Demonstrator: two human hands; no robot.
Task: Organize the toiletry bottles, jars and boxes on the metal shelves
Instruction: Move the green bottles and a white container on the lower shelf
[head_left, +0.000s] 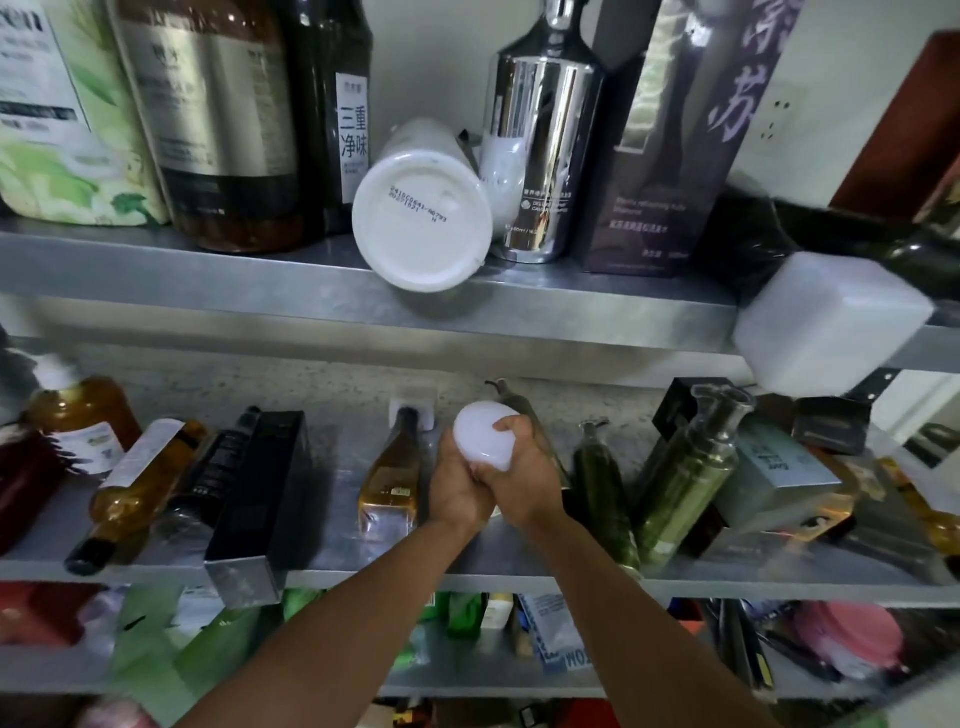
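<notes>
We hold a rounded, milky-white plastic jar (483, 434) in both hands above the middle metal shelf (343, 551). The left hand (457, 491) cups it from seven o'clock and the right hand (522, 475) wraps it from four o'clock. The fingers (506, 427) of the right hand are curled over the jar's top, so both hands are clenched around it. Just beside the left hand, at nine o'clock, a clear square bottle of amber liquid (389, 480) lies on its back. Between it and a long black box (260, 499) there is a bare strip of shelf. The box's near end juts past the shelf's front edge. At three o'clock from the jar, two olive-green pump bottles (680, 483) lean together close by the right wrist, so little room is left on that side. On the upper metal shelf (208, 280), at twelve o'clock, a white cylindrical bottle (422, 221) lies on its side. Its round base hangs over the lip and it rests against a mirror-chrome bottle (540, 156). At two o'clock a frosted white cube (831, 325) also overhangs that shelf's edge.
</notes>
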